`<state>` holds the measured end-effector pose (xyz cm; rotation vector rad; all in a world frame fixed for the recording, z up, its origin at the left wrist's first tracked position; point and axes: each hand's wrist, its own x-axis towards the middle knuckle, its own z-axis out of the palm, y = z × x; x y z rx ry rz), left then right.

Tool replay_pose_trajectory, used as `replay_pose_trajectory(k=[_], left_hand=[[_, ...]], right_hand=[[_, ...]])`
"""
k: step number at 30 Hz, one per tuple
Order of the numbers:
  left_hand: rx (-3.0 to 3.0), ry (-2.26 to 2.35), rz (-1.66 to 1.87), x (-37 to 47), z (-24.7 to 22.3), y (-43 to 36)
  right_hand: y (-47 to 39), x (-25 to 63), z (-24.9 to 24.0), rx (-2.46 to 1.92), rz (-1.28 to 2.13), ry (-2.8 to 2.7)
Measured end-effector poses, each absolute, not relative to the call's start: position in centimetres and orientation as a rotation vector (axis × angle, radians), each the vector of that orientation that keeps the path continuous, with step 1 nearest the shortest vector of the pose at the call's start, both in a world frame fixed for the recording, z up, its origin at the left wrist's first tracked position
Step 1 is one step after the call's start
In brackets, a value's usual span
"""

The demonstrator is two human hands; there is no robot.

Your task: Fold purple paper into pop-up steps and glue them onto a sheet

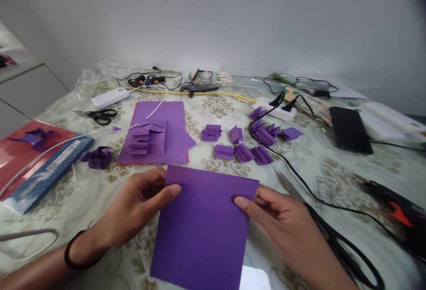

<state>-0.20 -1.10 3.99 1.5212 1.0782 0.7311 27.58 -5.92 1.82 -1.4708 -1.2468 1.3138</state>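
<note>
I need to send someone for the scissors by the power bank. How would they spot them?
On the table, look far left, past the big purple sheet. The scissors lie just below the white power bank. Black handles, shut blades, unlike the larger pair under the right hand.

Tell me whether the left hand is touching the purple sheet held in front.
Touching. The head view shows the left hand with its thumb lying flat on the top left corner of the purple sheet, fingers curled behind the edge; the right hand pinches the opposite side.

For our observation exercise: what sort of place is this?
Probably a home craft table. Both hands hold a purple paper sheet, folded purple paper pieces lie spread over a patterned cloth, and scissors and a glue gun lie nearby.
</note>
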Motion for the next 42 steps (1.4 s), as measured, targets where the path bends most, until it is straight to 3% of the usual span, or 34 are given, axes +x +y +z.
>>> replay_pose_trajectory(k=[11,42], left_hand=[[1.657,1.229,0.696,-0.9,4.5,-1.3],[1.588,1.22,0.578,-1.4,4.2,-1.1]], right_hand=[[-6.3,28.2,1.5,-1.612,1.078,-1.441],[-6.5,28.2,1.7,-1.617,1.124,-1.406]])
